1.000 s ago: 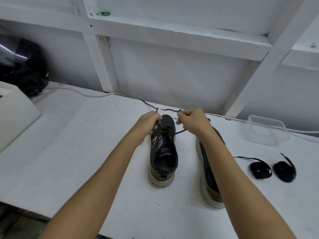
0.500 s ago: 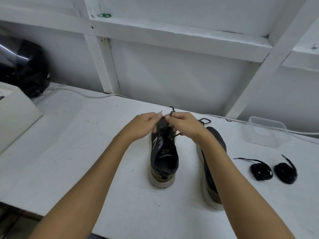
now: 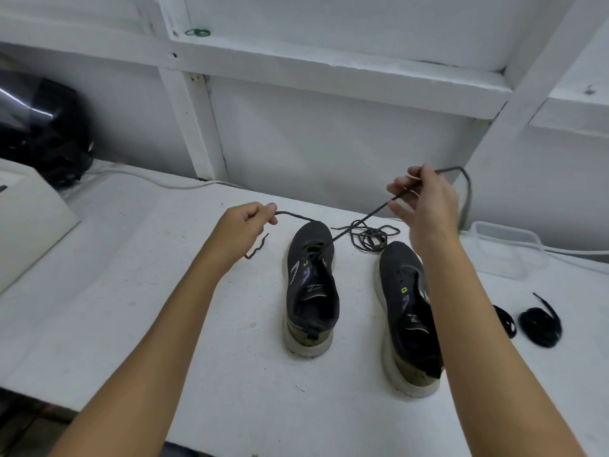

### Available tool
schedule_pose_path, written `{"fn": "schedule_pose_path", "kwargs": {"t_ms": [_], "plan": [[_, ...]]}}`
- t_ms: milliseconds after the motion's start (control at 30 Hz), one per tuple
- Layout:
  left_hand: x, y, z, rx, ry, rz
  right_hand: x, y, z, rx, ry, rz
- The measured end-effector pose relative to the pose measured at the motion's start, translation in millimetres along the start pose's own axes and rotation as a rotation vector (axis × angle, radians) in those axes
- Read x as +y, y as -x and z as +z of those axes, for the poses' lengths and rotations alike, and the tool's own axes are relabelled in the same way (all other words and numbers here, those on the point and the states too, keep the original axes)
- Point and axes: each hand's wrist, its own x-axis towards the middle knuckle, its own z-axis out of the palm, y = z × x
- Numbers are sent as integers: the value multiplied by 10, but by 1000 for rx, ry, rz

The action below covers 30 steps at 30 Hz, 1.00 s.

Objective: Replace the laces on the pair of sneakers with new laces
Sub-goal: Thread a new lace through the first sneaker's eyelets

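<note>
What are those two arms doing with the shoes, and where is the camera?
The camera sits on a person's head, looking down at their own arms. On the white table stand two dark grey sneakers. The left hand and right hand each pinch one end of the old grey lace, which is threaded through the left sneaker. The right sneaker has empty eyelets; a loose grey lace lies past its toe. Two black coiled lace bundles lie at the right, near a clear plastic tub.

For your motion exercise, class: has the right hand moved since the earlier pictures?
Yes. The right hand has risen and swung rightward, away from the left sneaker, towards the clear container, pulling the lace.
</note>
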Motion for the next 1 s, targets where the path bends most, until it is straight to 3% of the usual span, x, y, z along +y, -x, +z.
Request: {"fn": "schedule_pose_path", "kwargs": {"t_ms": [67,200,267,400,500,567,667,767,933,1000], "plan": [[-41,17,3,5,10,-21,140,-68,-142,109,260,25],[-112,53,34,-2,-24,-59,478,-79,-413,61,1249,96],[-108,75,60,-11,-37,-73,531,-8,-431,58,1435,97],[-65,97,109,-45,-86,-62,528,69,-247,-14,1363,-103],[-1,104,152,-106,-91,-16,517,114,13,-350,1199,-317],[62,109,176,-141,-86,18,495,171,190,-550,1148,-364],[136,109,176,-161,-94,64,511,244,362,-692,1150,-383],[147,115,125,-180,-95,62,533,269,413,-637,1174,-373],[-17,143,-30,-210,-149,-17,556,79,261,-224,1243,-284],[-87,151,-71,-213,-166,-32,561,-5,159,-155,1291,-221]]}}
